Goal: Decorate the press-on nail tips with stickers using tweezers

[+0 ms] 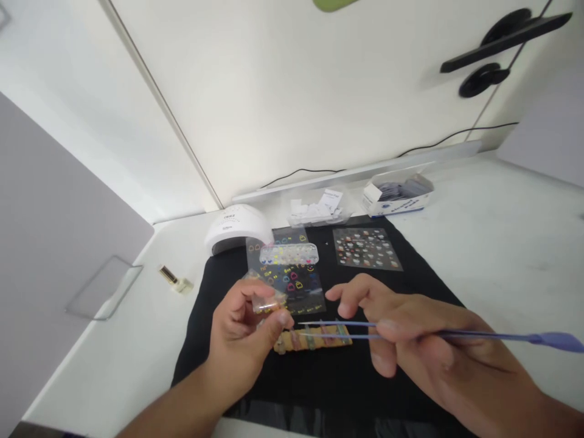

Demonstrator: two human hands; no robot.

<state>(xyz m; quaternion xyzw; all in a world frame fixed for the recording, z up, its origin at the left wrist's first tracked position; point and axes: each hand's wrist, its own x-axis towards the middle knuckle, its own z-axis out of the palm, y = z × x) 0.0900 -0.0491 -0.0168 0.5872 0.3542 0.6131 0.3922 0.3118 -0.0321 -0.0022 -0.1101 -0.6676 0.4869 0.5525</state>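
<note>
My left hand (239, 337) pinches a small clear plastic packet (269, 303) between thumb and fingers; its contents are too small to make out. My right hand (424, 340) holds long purple tweezers (497, 336), tips pointing left and slightly apart. Beneath the tips lies a tan strip (298, 342) bearing several tinted, clear false nails. Behind my hands a transparent sticker sheet (310, 295) with colourful outlines lies flat, and a clear compartment case (289, 254) rests on it. Another sticker sheet (367, 248), with small white and red figures, is farther right.
A black mat (205, 310) covers the middle of the white table. A white nail lamp (239, 224) stands at its back left corner. Behind are a bag of white packets (317, 210) and an open box of pads (399, 198). A small bottle (177, 281) lies at left.
</note>
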